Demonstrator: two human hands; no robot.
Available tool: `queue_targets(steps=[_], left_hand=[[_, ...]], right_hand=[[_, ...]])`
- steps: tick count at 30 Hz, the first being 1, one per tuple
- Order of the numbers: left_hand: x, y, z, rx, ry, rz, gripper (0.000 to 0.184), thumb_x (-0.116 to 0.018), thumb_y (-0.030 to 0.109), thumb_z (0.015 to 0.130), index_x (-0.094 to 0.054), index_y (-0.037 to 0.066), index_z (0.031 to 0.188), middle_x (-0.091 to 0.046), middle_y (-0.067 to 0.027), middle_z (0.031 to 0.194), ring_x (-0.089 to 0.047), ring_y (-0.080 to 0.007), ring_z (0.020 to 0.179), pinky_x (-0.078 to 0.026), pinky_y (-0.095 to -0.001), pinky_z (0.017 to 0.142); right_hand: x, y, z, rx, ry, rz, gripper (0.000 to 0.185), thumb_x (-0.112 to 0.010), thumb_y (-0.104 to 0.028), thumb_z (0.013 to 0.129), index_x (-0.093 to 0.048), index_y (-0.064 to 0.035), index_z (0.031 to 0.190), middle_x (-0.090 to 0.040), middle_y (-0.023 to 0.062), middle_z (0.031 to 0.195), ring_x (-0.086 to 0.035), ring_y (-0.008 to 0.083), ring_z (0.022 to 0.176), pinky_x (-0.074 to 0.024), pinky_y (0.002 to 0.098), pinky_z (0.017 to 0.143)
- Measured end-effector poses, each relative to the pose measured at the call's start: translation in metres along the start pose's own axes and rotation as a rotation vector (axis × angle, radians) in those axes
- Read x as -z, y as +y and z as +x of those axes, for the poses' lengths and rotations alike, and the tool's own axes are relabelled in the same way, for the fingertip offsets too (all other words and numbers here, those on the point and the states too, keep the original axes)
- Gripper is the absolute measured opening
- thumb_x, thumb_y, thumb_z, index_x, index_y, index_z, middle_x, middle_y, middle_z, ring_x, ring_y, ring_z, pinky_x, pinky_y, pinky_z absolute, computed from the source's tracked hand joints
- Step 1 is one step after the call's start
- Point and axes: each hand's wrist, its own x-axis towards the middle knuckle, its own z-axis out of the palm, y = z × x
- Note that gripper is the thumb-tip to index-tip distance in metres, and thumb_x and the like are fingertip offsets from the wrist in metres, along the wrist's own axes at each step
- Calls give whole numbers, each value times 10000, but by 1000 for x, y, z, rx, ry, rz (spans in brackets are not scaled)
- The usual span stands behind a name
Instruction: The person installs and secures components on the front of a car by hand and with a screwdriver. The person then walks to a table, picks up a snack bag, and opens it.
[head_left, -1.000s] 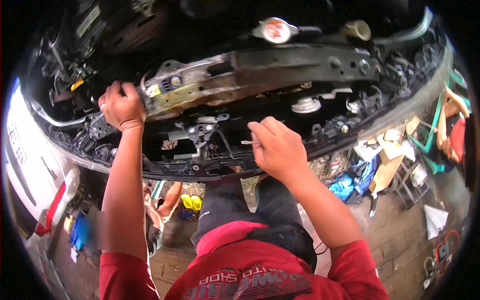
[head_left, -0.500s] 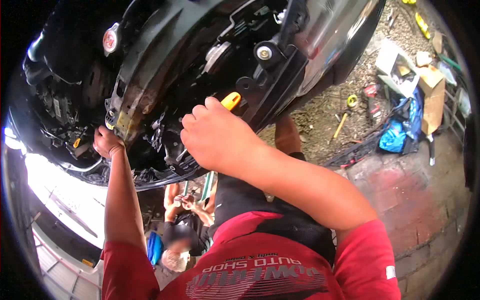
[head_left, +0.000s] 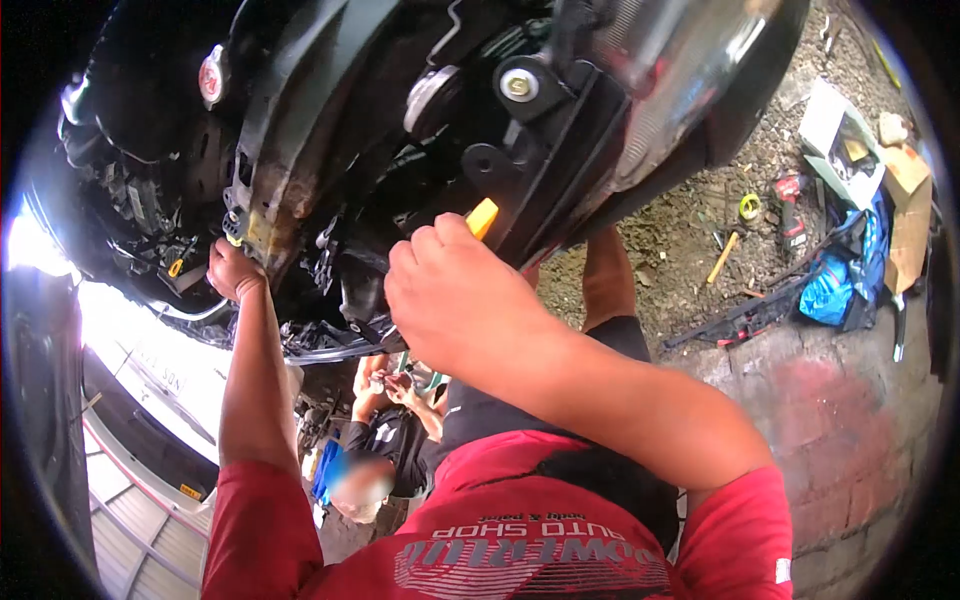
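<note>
My right hand [head_left: 455, 290] is closed around a tool whose yellow handle [head_left: 483, 218] sticks out above the fist, over the car's front edge. The tool's other end is hidden. My left hand [head_left: 232, 268] is at the left end of the long metal crossbar [head_left: 290, 150], its fingers bent at the bar's edge; whether they hold anything cannot be seen. A round radiator cap [head_left: 211, 76] lies above it. Right of the bar are a round horn-like part [head_left: 431, 100] and a black bracket with a bolt [head_left: 519, 85].
Below the bumper a seated person [head_left: 385, 440] has both hands together. On the ground at right lie a hammer with a yellow handle [head_left: 723, 257], yellow tape [head_left: 750, 206], a red power tool [head_left: 791, 212], a white box [head_left: 840, 145] and a blue bag [head_left: 828, 289]. A white car [head_left: 150, 380] is at left.
The view has swung toward the car's right side. My right hand, earlier fingering a thin metal shaft, is now turned over in a fist with the yellow handle showing. My left hand stays by the bar's end.
</note>
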Motion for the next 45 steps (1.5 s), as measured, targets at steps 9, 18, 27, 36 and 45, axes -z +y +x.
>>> queue_targets(steps=[9, 18, 27, 36, 45], left_hand=[[5, 7, -15, -51, 33, 2, 479, -494, 455, 947, -798, 140, 1143, -750, -215, 1183, -652, -451, 1121, -504, -549, 975], [13, 23, -27, -184, 222, -189, 158, -645, 245, 861, -764, 142, 851, -762, -105, 956, -672, -390, 923, -532, -506, 814], [16, 22, -27, -184, 311, -317, 124, -706, 208, 822, -773, 117, 874, -767, -91, 1083, -665, -343, 1030, -512, -442, 935], [18, 21, -29, -158, 258, -438, 95, -723, 202, 813, -755, 125, 857, -763, -48, 1016, -664, -300, 985, -521, -423, 911], [15, 20, -27, -145, 289, -478, 66, -723, 180, 768, -759, 142, 809, -761, -10, 964, -674, -264, 934, -533, -409, 835]], right_hand=[[0, -3, 19, -126, -30, 57, 190, -582, -228, 909, -683, -86, 985, -649, 61, 881, -650, 230, 866, -447, 396, 799], [-1, -20, 47, -314, -249, -148, 115, -613, -246, 993, -640, -135, 1005, -651, 77, 881, -690, 284, 818, -492, 440, 755], [0, -31, 60, -384, -377, -254, 120, -637, -230, 991, -668, -116, 1012, -686, 91, 921, -685, 348, 843, -516, 475, 768], [-2, -38, 67, -383, -404, -300, 120, -627, -221, 1001, -676, -112, 1007, -696, 104, 914, -684, 371, 818, -528, 488, 726], [-3, -39, 68, -384, -404, -313, 135, -610, -222, 1011, -695, -117, 1014, -711, 108, 924, -694, 375, 830, -540, 499, 734]])
